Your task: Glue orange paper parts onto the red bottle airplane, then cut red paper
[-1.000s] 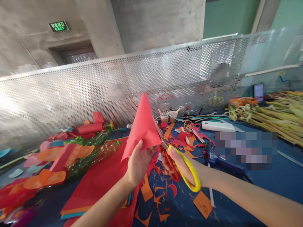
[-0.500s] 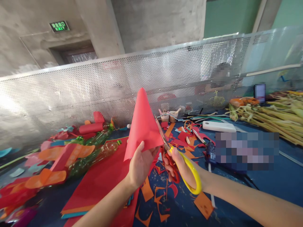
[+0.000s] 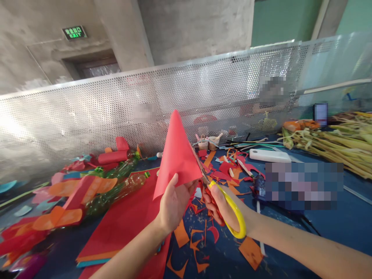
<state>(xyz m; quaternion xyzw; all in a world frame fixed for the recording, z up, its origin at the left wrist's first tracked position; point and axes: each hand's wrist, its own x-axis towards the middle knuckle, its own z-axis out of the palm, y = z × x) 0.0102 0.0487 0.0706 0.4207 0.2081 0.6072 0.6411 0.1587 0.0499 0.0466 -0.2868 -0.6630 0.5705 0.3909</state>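
Note:
My left hand (image 3: pixel 174 203) grips the lower edge of a red paper cone (image 3: pixel 176 155), thumb in front and fingers behind it. The cone stands point-up above the table. In my right hand (image 3: pixel 219 203) is a pair of scissors (image 3: pixel 235 217) with one yellow and one red handle. Their blades lie along the cone's right edge, partly hidden by the paper. Below the hands, orange and red paper scraps (image 3: pixel 182 233) are scattered. Left of them lies a stack of red, orange and blue paper sheets (image 3: pixel 124 221).
Clear and green plastic bottles (image 3: pixel 128 186) and paper cut-outs (image 3: pixel 74 190) lie at left. A perforated metal panel (image 3: pixel 116 104) stands behind. At right are a white-handled tool (image 3: pixel 270 155), a blurred-out area and dried husks (image 3: pixel 343 143). Two small cups (image 3: pixel 213 142) stand at the back.
The scissors' handles have come closer together in my right hand. The cone stays in my left hand in almost the same place.

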